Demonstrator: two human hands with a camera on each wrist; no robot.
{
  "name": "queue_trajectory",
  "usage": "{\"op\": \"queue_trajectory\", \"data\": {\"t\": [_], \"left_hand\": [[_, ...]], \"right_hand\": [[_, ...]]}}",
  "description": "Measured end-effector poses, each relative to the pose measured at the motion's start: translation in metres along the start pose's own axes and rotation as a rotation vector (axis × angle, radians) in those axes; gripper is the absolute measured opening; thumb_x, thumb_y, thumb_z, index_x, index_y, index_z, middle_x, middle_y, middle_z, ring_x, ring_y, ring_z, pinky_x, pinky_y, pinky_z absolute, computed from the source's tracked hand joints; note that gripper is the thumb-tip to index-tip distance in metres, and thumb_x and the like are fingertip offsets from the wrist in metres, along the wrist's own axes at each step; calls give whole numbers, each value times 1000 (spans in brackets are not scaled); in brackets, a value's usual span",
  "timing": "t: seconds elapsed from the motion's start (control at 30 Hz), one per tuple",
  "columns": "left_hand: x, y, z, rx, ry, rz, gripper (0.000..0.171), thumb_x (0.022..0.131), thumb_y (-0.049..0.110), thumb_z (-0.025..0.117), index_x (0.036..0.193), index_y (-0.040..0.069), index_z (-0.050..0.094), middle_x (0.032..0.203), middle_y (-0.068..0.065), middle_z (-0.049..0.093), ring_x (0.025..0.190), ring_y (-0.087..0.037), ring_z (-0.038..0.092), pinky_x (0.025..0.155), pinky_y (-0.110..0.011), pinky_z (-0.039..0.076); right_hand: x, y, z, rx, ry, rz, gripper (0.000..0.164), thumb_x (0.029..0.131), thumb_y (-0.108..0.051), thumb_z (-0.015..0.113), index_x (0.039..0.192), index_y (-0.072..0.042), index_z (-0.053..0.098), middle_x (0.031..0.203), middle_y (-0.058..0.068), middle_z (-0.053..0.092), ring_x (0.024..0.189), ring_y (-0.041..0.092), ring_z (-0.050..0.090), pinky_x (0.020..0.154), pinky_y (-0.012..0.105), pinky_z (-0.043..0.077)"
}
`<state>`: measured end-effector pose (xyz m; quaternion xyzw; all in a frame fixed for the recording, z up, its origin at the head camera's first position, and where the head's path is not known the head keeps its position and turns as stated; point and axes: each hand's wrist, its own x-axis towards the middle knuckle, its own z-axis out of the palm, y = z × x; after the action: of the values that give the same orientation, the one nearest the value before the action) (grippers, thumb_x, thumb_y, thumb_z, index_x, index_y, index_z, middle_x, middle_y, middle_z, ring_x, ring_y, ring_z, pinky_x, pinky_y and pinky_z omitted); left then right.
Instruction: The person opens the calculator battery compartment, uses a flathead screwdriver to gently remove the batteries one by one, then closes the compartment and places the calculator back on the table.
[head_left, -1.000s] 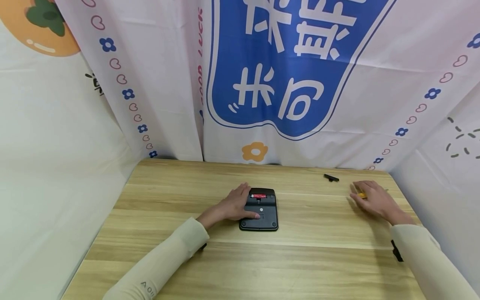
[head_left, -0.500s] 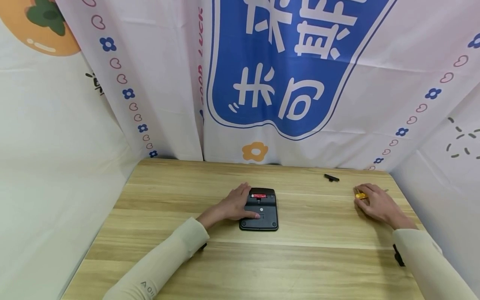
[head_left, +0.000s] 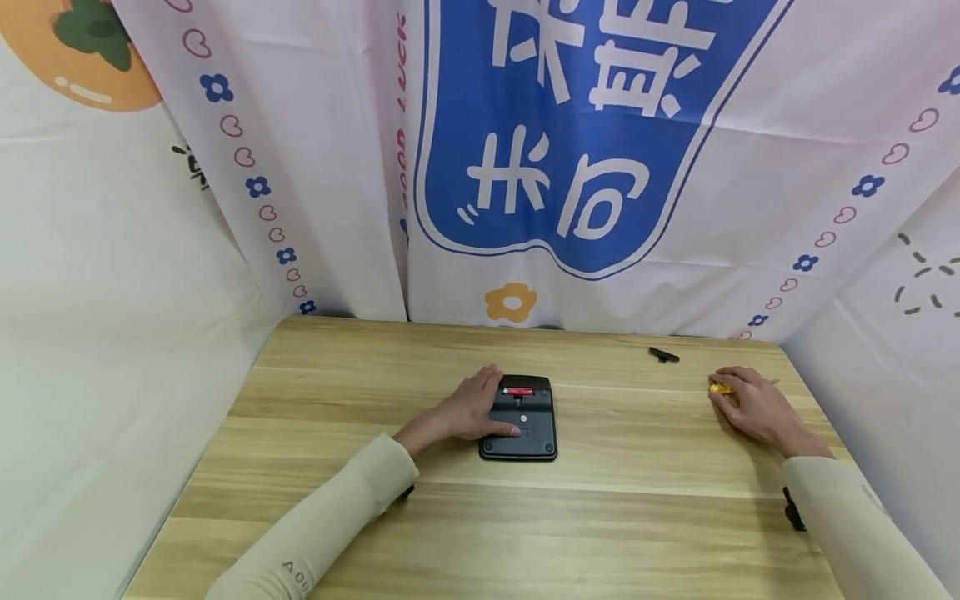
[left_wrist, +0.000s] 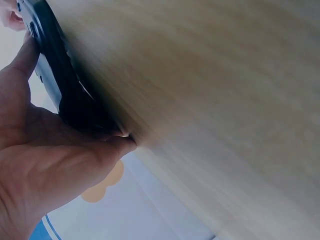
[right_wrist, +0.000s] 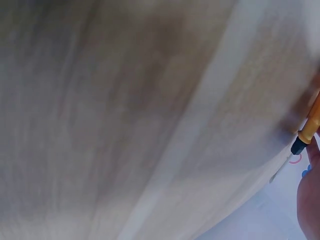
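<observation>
One flat, rectangular black plastic device (head_left: pixel 534 421) lies midway across the pale wood-grained table (head_left: pixel 600 517), underside up, with round feet at its near corners and a small red cylindrical battery (head_left: pixel 517 391) showing in the hollow near its far end; my left hand (head_left: pixel 471 411) rests against its left side, thumb spread wide across its back, fingers extended along its far left corner, more steadying than gripping; well apart, near the table's right edge, the thumb and fingers of my right hand (head_left: pixel 753 408) curl around a screwdriver with a yellow-orange handle (right_wrist: pixel 311 124), black collar and thin metal shaft; the shaft points away to the right; between the two, close to the back edge, lies a narrow black plastic piece (head_left: pixel 663 355) with a small tab; cream sleeves (head_left: pixel 322 512) cover both my forearms.
</observation>
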<state>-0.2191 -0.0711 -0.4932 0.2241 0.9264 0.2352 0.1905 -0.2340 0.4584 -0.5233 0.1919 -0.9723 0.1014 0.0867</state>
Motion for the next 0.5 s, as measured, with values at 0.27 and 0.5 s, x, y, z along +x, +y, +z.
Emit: {"op": "queue_trajectory", "data": {"t": [0.27, 0.5], "left_hand": [[0, 0, 0, 7, -3, -2, 108, 95, 58, 74, 167, -1, 20, 176, -20, 14, 164, -33, 12, 133, -51, 13], [0, 0, 0, 5, 3, -3, 107, 95, 57, 75, 167, -1, 20, 176, -20, 14, 164, -33, 13, 132, -51, 14]], "right_hand": [[2, 1, 1, 24, 26, 13, 30, 103, -15, 70, 123, 7, 73, 129, 28, 65, 120, 50, 60, 98, 69, 49], [2, 1, 1, 47, 61, -27, 26, 103, -9, 69, 123, 8, 72, 125, 29, 67, 116, 51, 61, 96, 68, 49]]}}
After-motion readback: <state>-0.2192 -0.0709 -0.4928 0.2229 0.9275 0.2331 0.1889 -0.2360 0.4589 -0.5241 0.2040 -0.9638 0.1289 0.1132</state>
